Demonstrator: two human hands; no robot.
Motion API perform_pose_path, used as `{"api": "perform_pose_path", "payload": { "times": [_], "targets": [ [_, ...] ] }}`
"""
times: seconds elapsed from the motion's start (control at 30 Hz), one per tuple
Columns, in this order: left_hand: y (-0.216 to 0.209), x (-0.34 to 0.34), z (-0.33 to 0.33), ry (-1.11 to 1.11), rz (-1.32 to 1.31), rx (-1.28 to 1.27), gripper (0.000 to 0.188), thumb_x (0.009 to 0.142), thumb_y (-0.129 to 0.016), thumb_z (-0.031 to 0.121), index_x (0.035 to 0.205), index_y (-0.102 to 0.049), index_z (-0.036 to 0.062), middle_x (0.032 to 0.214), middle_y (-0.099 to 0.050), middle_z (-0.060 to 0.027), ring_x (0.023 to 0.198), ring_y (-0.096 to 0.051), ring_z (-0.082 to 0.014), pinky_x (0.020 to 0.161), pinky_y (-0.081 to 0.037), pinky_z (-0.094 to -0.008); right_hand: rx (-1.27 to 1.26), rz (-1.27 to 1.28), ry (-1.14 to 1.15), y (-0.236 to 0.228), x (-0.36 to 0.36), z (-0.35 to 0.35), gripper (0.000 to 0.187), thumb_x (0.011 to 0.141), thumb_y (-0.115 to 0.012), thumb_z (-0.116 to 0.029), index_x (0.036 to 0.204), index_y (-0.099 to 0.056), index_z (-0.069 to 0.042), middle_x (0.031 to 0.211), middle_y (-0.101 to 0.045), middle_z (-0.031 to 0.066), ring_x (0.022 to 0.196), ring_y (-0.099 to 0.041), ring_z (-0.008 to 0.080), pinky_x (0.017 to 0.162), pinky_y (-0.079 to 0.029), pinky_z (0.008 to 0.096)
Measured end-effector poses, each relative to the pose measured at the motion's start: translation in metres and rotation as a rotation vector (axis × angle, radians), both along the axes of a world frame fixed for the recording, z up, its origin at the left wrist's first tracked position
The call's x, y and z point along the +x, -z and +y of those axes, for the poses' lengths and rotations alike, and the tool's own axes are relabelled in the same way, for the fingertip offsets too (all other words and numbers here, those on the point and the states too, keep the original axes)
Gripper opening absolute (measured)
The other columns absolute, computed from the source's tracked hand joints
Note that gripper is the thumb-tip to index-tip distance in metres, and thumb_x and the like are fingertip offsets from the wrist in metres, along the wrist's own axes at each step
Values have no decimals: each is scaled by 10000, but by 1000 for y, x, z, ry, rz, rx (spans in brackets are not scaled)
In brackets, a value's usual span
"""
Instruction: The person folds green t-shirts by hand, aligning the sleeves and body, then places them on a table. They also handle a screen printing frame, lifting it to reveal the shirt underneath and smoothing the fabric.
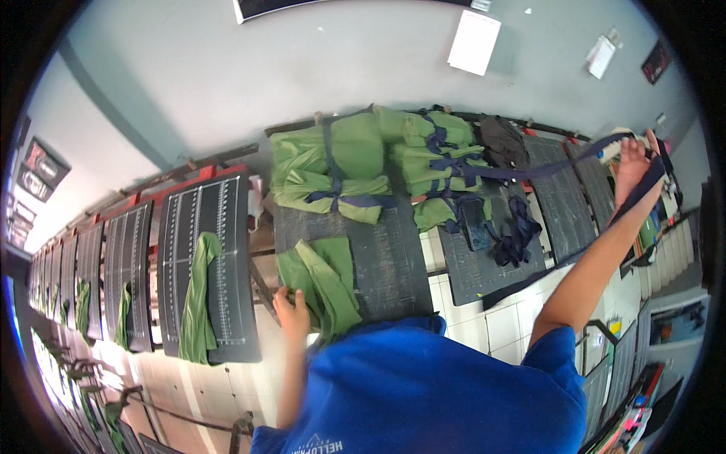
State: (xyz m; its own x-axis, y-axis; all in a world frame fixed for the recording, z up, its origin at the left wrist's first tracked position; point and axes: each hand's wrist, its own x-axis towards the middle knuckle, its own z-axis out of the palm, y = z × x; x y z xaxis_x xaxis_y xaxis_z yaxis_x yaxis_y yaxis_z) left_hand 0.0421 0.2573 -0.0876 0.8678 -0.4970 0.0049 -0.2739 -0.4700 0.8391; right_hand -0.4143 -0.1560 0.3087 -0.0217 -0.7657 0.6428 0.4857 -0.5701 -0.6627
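Navy strip (573, 160) stretched in the air from the right-hand green bundle (420, 164) across to the right hand (632, 163), raised well out to the side. A navy length also ran down from that hand along the forearm (597, 261), then slanted off to a loose end near the lower edge of a dark board (461, 276). The right hand bore the strip, its fingers pointing up; whether they were closed on it, I could not tell

The left hand (291, 309) was low, at the left edge of a folded green cloth (331, 261) on the dark bench (393, 265), fingers bent; I could not tell whether it gripped the cloth or only touched it

Beyond the folded cloth, a left-hand green bundle (299, 155) lay with a navy band around it, beside the right-hand one. A heap of navy straps (518, 234) rested on the dark board. Farther left, a long green cloth (198, 303) lay along a marked dark panel (236, 265)
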Motion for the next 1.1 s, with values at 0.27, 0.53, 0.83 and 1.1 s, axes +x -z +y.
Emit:
{"api": "perform_pose_path", "payload": {
  "times": [0.27, 0.53, 0.83, 1.1],
  "targets": [
    [11, -17, 10, -124, 258, 49, 525, 849, -706, 190, 1234, -455, -64, 1153, -606, -245, 1047, -611, -326, 909, -477, -411, 303, 72, 379, 70, -49, -100, 344, 1001, -446, -210, 1217, -593, 14, 1005, -559, 79, 985, -564, 185, 907, -497, 321],
    [-38, -78, 4, -82, 984, -648, 413, 911, -587, 39, 1305, -475, -14, 1200, -618, -126, 1062, -619, -225, 913, -515, -347, 95, 1456, 278, 254, 74, -16, 359, 787, -613, -100, 1129, -587, 7, 1108, -612, 189, 997, -591, 351, 934, -449, 403],
    [-121, -179, -5, -189, 916, -729, 462, 969, -521, 136, 1409, -421, 37, 1255, -574, -67, 1078, -582, -148, 912, -491, -301, -152, 1103, -1003, 297, 231, 220, 649, 870, -698, -349, 1346, -458, 23, 1309, -526, 247, 1208, -528, 358, 1006, -418, 425],
    [-123, -304, 78, -500, 628, -651, 477, 991, -492, 218, 1419, -436, 16, 1289, -569, -70, 1136, -530, -140, 974, -431, -285, 10, 1252, -1934, 257, 209, 303, 381, 949, -585, -207, 1237, -545, 38, 1138, -648, 114, 1036, -611, 194, 918, -463, 325]
  ]
}}
